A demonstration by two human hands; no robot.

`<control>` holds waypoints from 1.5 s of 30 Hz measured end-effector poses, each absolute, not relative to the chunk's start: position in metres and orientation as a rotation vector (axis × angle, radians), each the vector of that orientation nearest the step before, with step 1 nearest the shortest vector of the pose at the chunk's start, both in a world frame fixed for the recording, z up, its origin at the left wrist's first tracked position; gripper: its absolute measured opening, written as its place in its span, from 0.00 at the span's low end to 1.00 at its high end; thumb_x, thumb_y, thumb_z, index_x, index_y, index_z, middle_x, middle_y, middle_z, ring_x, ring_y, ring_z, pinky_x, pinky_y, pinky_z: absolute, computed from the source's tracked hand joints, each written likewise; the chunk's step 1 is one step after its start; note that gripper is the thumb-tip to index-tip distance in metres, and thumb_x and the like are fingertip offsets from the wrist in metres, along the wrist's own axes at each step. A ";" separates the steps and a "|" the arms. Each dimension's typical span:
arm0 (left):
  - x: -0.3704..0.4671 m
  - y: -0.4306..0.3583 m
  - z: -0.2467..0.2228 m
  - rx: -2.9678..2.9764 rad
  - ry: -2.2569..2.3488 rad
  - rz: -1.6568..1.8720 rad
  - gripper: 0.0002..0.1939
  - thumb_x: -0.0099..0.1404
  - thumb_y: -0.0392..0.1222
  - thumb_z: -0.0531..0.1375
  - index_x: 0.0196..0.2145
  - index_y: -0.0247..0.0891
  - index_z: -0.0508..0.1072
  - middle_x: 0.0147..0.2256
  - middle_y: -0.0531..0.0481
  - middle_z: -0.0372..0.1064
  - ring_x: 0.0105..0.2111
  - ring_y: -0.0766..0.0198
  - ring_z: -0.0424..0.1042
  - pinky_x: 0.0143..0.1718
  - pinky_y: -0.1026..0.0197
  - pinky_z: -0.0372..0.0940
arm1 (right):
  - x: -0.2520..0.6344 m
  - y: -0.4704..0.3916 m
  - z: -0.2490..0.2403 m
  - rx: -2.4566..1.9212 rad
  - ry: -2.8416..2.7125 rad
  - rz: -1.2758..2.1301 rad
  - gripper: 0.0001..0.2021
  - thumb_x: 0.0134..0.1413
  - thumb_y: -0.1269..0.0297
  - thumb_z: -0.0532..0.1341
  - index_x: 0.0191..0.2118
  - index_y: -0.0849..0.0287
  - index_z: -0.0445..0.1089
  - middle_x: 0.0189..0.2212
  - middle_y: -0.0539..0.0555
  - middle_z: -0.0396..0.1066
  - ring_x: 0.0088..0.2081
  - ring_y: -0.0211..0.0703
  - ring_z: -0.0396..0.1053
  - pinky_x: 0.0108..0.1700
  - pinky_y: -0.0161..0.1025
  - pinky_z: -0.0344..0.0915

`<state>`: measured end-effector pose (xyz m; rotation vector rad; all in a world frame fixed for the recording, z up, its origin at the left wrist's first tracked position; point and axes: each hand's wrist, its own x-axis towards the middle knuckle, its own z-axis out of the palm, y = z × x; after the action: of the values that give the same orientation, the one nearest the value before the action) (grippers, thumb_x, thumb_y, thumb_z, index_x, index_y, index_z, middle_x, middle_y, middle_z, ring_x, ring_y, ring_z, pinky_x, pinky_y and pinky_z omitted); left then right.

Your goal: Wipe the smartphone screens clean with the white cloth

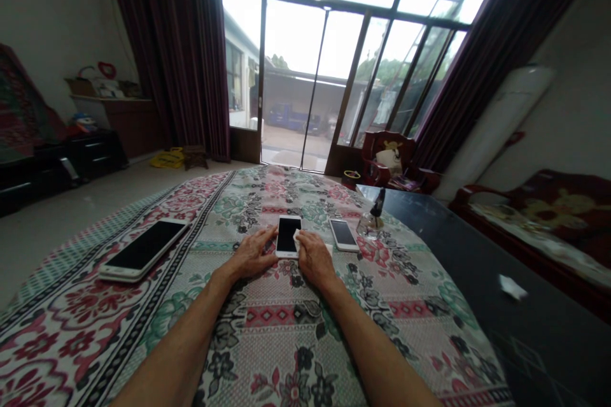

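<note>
A white phone with a dark screen (287, 236) lies face up on the flowered tablecloth (281, 343). Along its left edge rests my left hand (254, 254), fingers apart and touching the phone's side. My right hand (315, 259) is closed on a small white cloth or tissue (296, 240), pressed against the right part of the screen. Another white phone (344, 235) lies just right of my right hand. Farther left is a larger white phone (146, 248), which seems to sit on another flat white object.
A clear bottle with a black spray top (371, 222) stands beyond the right phone. On the dark table (458, 279) at the right lies a crumpled white piece (512, 287). Carved wooden seats (548, 209) stand behind, with a glass door (305, 95) ahead.
</note>
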<state>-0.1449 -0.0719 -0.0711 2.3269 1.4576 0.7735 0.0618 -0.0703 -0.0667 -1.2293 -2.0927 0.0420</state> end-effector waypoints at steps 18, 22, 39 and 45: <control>-0.143 -0.073 -0.072 2.345 1.460 0.777 0.37 0.58 0.44 0.59 0.63 0.39 0.53 0.62 0.42 0.56 0.62 0.51 0.54 0.60 0.48 0.50 | 0.047 -0.078 -0.063 -1.221 -2.186 0.064 0.15 0.61 0.72 0.51 0.49 0.58 0.70 0.54 0.57 0.67 0.55 0.48 0.60 0.56 0.47 0.58; -0.142 -0.075 -0.071 2.320 1.468 0.795 0.38 0.57 0.42 0.60 0.64 0.38 0.52 0.61 0.41 0.57 0.61 0.51 0.55 0.60 0.47 0.51 | 0.052 -0.075 -0.066 -1.278 -2.110 0.032 0.16 0.60 0.73 0.51 0.50 0.59 0.69 0.54 0.59 0.67 0.55 0.50 0.61 0.56 0.49 0.58; -0.139 -0.075 -0.077 2.271 1.565 0.835 0.39 0.58 0.47 0.60 0.63 0.33 0.52 0.61 0.37 0.56 0.60 0.49 0.57 0.59 0.47 0.52 | 0.045 -0.047 -0.060 -1.135 -2.185 0.098 0.16 0.56 0.78 0.52 0.44 0.58 0.72 0.47 0.57 0.72 0.49 0.45 0.65 0.54 0.43 0.60; -0.138 -0.074 -0.070 2.247 1.304 1.035 0.16 0.56 0.42 0.61 0.44 0.41 0.75 0.52 0.48 0.69 0.54 0.55 0.65 0.57 0.53 0.59 | 0.051 -0.043 -0.070 -1.156 -2.049 0.079 0.16 0.56 0.77 0.52 0.44 0.57 0.73 0.46 0.57 0.72 0.48 0.45 0.67 0.54 0.44 0.62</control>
<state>-0.1377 -0.0740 -0.0700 2.2473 1.3039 1.0354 0.0509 -0.0428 -0.0701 -1.1560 -2.0486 0.0788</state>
